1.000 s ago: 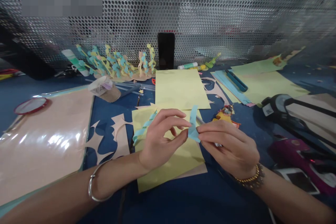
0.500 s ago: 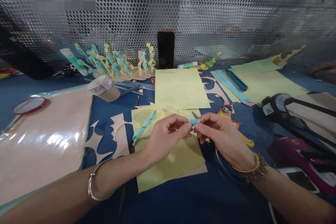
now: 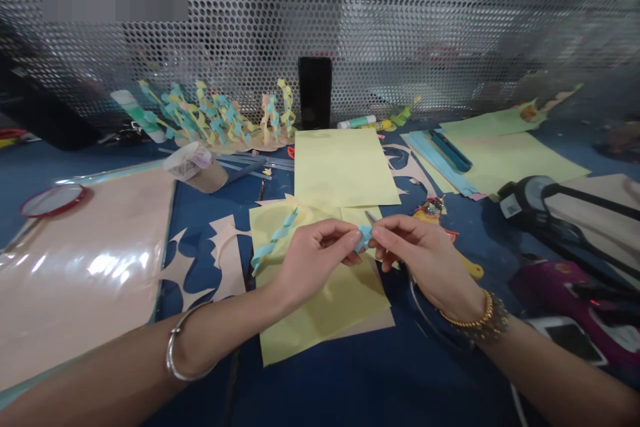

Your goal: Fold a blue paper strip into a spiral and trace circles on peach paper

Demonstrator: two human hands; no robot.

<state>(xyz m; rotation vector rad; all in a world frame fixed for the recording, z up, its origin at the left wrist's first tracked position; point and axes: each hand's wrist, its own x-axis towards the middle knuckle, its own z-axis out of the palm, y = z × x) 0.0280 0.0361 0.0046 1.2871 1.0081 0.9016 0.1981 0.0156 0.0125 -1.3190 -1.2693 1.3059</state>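
Between my two hands is a small folded piece of blue paper [image 3: 365, 236]. My left hand [image 3: 320, 250] pinches its left side between thumb and fingers. On the other side, the thumb and forefinger of my right hand [image 3: 417, 250] grip it too. A thin pointed metal tip [image 3: 371, 217] shows just behind the paper; what it belongs to is hidden. Under both hands lie yellow sheets [image 3: 320, 320]. A twisted blue paper strip [image 3: 275, 240] rests on them, left of my left hand.
Behind lie another yellow sheet [image 3: 345, 167] and an upright phone [image 3: 315, 93]. Curly paper strips [image 3: 215, 113] stand back left, near a cup [image 3: 200, 170]. Pink paper offcuts [image 3: 230, 257] lie left. A yellow-handled tool [image 3: 470, 267], a black device [image 3: 530, 203] and a purple one [image 3: 560, 280] are right.
The blue paper has turned between my fingers and now shows a broader, folded face. My hands have stayed in nearly the same place.
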